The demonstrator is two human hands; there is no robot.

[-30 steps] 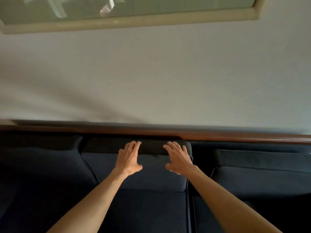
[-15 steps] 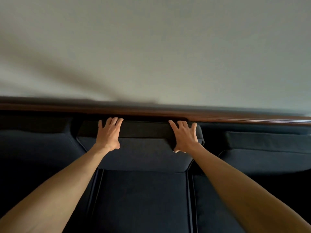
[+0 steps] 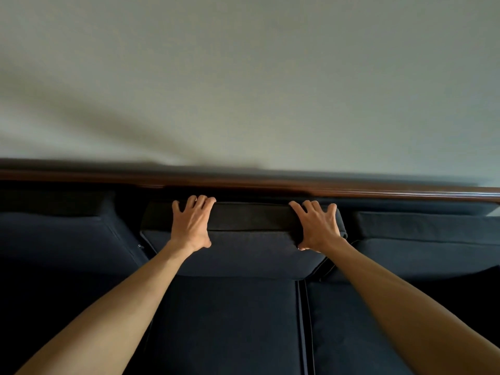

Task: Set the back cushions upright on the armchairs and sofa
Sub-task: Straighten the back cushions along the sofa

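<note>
Seen from the head camera, two bare arms reached forward over a dark navy sofa (image 3: 227, 326) set against a pale wall (image 3: 243, 77). The middle back cushion (image 3: 251, 239) stood at the centre of the view, just below the sofa's wooden top rail (image 3: 351, 189). The left hand (image 3: 190, 226), at 10 o'clock of the cushion, gripped its top edge, fingers draped over the back and thumb on the front. The right hand (image 3: 319, 228), at 2 o'clock, clasped the upper right corner the same way. Further back cushions stood at 9 o'clock (image 3: 54, 234) and 3 o'clock (image 3: 427, 239), apart from the middle one.
</note>
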